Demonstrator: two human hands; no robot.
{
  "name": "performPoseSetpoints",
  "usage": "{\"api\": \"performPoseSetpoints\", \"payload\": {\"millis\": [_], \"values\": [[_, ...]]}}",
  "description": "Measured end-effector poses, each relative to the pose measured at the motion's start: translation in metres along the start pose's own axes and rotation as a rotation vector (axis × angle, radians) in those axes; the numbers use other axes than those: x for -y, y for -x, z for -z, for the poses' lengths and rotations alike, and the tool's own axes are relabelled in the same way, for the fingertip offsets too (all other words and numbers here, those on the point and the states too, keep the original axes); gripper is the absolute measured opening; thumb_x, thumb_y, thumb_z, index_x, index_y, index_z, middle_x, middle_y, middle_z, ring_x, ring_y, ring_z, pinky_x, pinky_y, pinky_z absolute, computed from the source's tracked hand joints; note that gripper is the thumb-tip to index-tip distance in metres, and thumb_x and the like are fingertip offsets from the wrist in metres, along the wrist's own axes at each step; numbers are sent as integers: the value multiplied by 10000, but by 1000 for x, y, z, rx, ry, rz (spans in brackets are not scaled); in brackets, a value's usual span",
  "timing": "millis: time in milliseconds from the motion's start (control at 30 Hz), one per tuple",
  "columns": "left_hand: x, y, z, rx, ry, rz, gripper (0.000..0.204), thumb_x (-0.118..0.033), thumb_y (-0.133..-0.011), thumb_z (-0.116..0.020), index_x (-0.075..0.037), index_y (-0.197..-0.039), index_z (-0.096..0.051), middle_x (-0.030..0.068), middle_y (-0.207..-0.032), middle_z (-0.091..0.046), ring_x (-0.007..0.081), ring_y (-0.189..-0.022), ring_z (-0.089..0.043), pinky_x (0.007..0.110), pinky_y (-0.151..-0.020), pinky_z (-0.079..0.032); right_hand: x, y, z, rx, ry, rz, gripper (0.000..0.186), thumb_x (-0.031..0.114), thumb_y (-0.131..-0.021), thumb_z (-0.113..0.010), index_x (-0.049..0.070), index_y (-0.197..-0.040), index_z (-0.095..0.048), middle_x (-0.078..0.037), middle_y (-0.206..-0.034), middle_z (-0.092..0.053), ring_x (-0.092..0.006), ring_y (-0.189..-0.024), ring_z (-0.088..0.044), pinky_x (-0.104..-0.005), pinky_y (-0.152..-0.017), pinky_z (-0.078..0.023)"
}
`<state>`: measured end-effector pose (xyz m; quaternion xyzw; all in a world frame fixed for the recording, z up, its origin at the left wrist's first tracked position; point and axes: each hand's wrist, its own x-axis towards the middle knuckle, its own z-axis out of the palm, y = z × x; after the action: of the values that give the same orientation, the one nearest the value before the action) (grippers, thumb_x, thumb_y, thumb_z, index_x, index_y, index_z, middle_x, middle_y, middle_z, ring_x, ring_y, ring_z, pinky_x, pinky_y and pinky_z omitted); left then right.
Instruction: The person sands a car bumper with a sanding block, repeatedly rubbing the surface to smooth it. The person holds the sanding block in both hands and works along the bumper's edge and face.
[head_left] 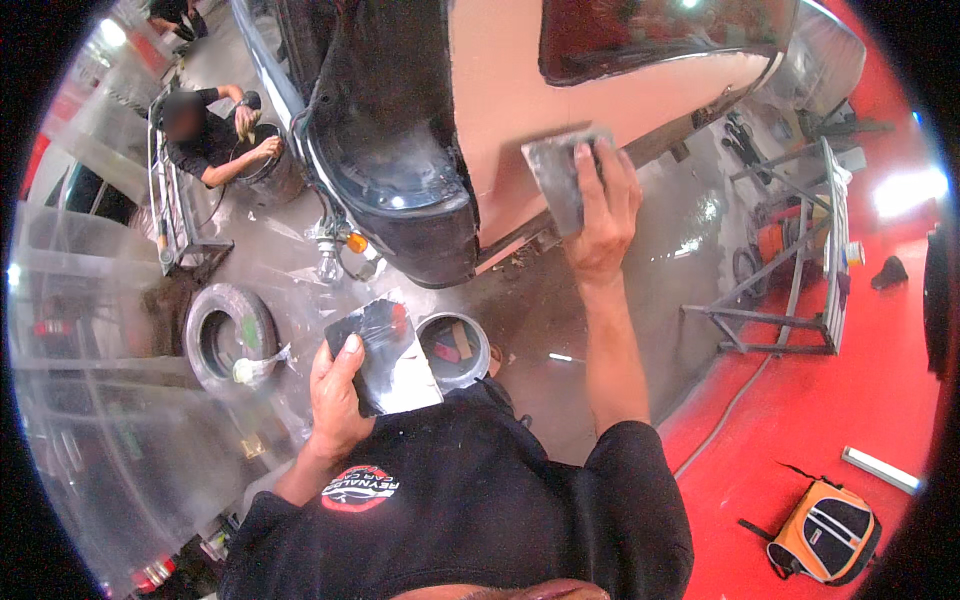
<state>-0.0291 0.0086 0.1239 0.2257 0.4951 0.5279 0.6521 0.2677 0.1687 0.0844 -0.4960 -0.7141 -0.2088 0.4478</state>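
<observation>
My right hand (606, 215) grips a flat grey putty spreader (553, 182), its fingers stretched along the blade. The blade lies at or just off the pinkish panel (505, 105) of a vehicle body; I cannot tell whether it touches. Down at my left side, my left hand (337, 400) holds a flat rectangular board (390, 360) by its edge, thumb on top. The board carries a whitish smear and a small red dab near its upper corner. Beside the panel is a dark, dusty curved body section (390, 160).
A bucket (486, 350) with items inside stands below the panel. Left are a tire (200, 345), a hanging lamp (328, 262) and a co-worker (205, 140) with hands at a dark drum (275, 180). Right are a metal stand (830, 250), a cable (735, 410) and an orange-black backpack (826, 530).
</observation>
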Motion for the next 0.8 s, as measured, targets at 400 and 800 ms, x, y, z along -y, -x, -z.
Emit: {"api": "performPoseSetpoints", "payload": {"millis": [400, 800], "values": [[4, -1, -5, 24, 113, 0, 361, -175, -990, -521, 33, -1286, -538, 154, -1202, -652, 249, -1056, -662, 389, -916, -546, 40, -87, -6, -174, -82, 130, 471, 71, -837, -595, 146, -1298, -655, -103, -1352, -586, -345, -1212, -526, -444, -1022, -404], [5, 3, -1, -34, 79, 7, 339, -187, -998, -525, 24, -1264, -536, 143, -1152, -659, 243, -1003, -675, 390, -879, -558, 59, -182, -4, -284, -5, 331, 421, 82, -817, -636, 60, -1235, -673, -150, -1230, -629, -370, -1146, -565, -450, -1002, -418]]}}
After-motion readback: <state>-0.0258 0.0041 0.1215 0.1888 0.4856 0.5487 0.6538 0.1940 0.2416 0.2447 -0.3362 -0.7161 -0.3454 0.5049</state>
